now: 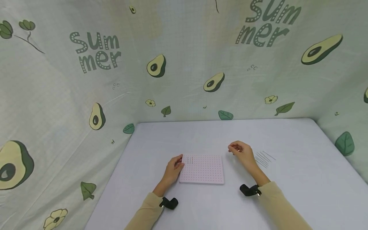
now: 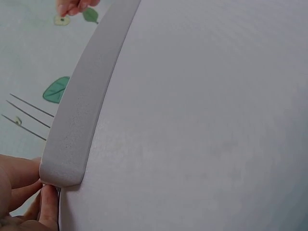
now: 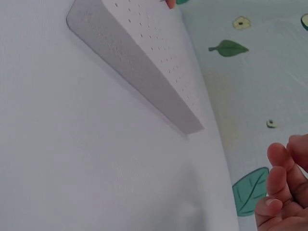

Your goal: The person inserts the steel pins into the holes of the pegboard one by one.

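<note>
A pale pink pegboard (image 1: 205, 169) with rows of small holes lies flat on the table. Several thin metal rods are in view; three of them (image 2: 29, 108) stand upright in holes near the board's far left corner. My left hand (image 1: 173, 169) holds the board's left edge, thumb and fingers at its side. To the right of the board and above the table is my right hand (image 1: 241, 153), with fingers curled and the thumb near the index fingertip (image 3: 278, 153). Whether a thin rod lies between those fingertips cannot be made out.
More loose metal rods (image 1: 264, 159) lie spread on the white table (image 1: 302, 191), beside the right wrist. A curtain (image 1: 184, 41) printed with avocados and leaves hangs behind and along the table's sides. Each wrist wears a black camera (image 1: 249, 190).
</note>
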Available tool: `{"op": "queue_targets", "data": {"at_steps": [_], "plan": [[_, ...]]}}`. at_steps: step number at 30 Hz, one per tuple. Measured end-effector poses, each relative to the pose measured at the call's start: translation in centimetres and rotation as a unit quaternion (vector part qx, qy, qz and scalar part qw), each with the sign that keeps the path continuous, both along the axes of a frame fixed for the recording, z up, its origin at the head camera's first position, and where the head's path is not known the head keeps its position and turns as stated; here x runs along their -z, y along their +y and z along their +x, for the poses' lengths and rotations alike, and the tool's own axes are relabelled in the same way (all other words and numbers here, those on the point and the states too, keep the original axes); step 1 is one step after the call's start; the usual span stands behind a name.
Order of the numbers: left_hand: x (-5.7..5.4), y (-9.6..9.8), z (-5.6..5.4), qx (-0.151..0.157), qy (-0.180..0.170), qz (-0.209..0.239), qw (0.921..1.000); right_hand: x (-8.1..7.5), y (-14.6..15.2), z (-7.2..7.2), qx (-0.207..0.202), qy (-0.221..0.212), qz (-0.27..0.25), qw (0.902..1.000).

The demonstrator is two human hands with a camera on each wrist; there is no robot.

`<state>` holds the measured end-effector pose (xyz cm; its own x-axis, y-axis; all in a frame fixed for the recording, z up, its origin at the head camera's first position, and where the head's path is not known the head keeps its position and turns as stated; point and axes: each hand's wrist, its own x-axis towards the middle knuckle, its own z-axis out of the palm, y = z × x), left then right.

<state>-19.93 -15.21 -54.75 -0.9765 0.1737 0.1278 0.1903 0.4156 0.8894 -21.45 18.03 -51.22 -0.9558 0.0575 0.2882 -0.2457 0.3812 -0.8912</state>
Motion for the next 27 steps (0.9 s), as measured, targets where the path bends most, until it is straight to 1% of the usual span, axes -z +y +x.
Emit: {"op": "queue_targets", "data": {"at_steps": [4, 7, 12, 15, 20, 25, 27], "plan": [[0.1, -0.1, 0.1, -0.001, -0.002, 0.000, 1.0000, 0.2, 1.3, 0.3, 0.016, 0.006, 0.007, 0.9998], [0.1, -0.1, 0.1, 0.001, 0.000, 0.000, 1.0000, 0.4, 2.2, 0.5, 0.026, 0.010, 0.003, 0.9996], [0.1, -0.2, 0.0, 0.008, 0.009, 0.002, 0.9999, 0.7, 3.6, 0.9, 0.025, 0.013, -0.008, 0.9996], [0.0, -0.2, -0.1, 0.006, 0.007, 0.004, 1.0000, 0.7, 4.4, 1.3, 0.024, 0.013, -0.016, 0.9995], [-0.2, -0.1, 0.0, 0.006, 0.005, 0.014, 0.9999, 0.9, 5.7, 2.0, 0.038, 0.002, -0.018, 0.9991], [-0.1, -0.1, 0.1, 0.009, 0.012, 0.032, 0.9994, 1.4, 6.8, 2.5, 0.052, -0.010, -0.001, 0.9986], [0.0, -0.1, 0.1, 0.008, 0.013, 0.030, 0.9994, 1.6, 7.2, 2.6, 0.057, -0.010, 0.004, 0.9983]]}}
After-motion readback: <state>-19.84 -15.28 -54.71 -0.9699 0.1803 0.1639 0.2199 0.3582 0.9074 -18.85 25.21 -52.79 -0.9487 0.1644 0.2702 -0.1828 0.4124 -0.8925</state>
